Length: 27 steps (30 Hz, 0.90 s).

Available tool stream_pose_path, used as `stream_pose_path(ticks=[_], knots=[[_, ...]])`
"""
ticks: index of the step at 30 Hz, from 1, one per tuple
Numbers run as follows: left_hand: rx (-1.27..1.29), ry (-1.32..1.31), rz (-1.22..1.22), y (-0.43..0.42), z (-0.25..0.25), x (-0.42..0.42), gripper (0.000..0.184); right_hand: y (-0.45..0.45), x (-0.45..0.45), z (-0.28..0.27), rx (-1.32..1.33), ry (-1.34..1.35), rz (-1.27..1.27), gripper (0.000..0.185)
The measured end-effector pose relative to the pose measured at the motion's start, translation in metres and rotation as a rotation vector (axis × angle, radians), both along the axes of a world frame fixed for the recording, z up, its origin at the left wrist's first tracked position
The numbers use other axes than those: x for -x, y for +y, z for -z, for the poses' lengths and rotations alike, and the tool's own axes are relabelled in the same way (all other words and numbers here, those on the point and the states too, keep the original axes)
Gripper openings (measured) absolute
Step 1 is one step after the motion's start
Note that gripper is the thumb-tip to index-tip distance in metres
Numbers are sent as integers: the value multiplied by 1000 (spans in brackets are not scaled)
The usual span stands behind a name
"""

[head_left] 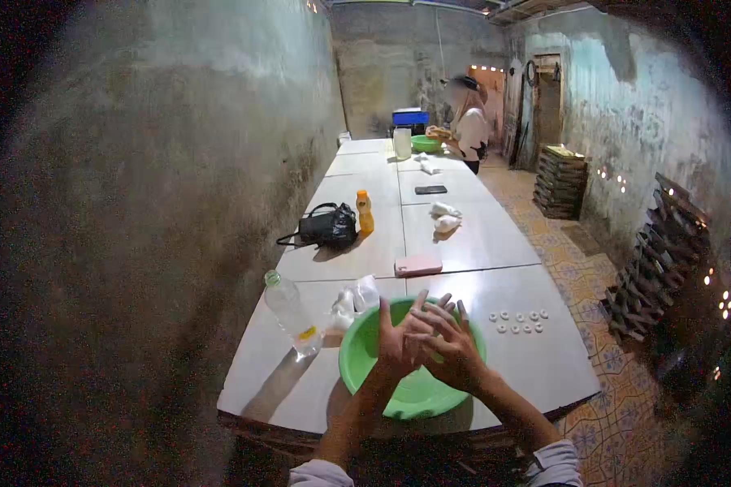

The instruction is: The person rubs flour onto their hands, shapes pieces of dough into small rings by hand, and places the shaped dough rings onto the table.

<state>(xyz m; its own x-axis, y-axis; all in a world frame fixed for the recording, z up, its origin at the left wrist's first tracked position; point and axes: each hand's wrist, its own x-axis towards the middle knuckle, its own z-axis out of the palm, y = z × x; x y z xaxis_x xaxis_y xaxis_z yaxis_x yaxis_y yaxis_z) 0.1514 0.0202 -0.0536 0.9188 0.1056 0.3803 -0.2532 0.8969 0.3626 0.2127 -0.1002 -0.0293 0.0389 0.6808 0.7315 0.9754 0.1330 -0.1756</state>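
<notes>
My left hand [397, 342] and my right hand [448, 342] meet above a green basin [350, 373]. Palms face each other and touch or nearly touch, with the fingers stretched and spread. Whether anything small lies between the palms is hidden. What shows of the basin's inside is bare green plastic and a pale patch. Right of the basin, several small white rings [514, 322] lie in two rows on the table. Behind its left rim sit crumpled white plastic bags [355, 301]. A clear plastic bottle [291, 315] stands at the left.
Along the white table [536, 373] are a pink case [418, 265], black bag [328, 226], orange bottle [365, 213], white bundles [445, 217] and dark phone [430, 190]. At the far end a person [469, 126] stands by another green basin [425, 144]. A wall borders the left.
</notes>
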Motion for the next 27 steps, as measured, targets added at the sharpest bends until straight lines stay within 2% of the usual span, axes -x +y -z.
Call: stream_pose_path(ticks=[3,7,9,17,27], knots=[[-14,56,11,1,5,0,96,-3,-2,3,61,34,-22,30],[-68,40,-7,-3,-1,10,96,-7,7,-1,7,27,-3,30],[50,69,-29,-1,2,10,95,-12,13,3,-14,-33,21,29],[86,61,-61,-2,4,11,95,-9,15,19,-7,-86,23,28],[85,67,-71,-4,0,12,93,-5,11,12,25,-37,-5,23]])
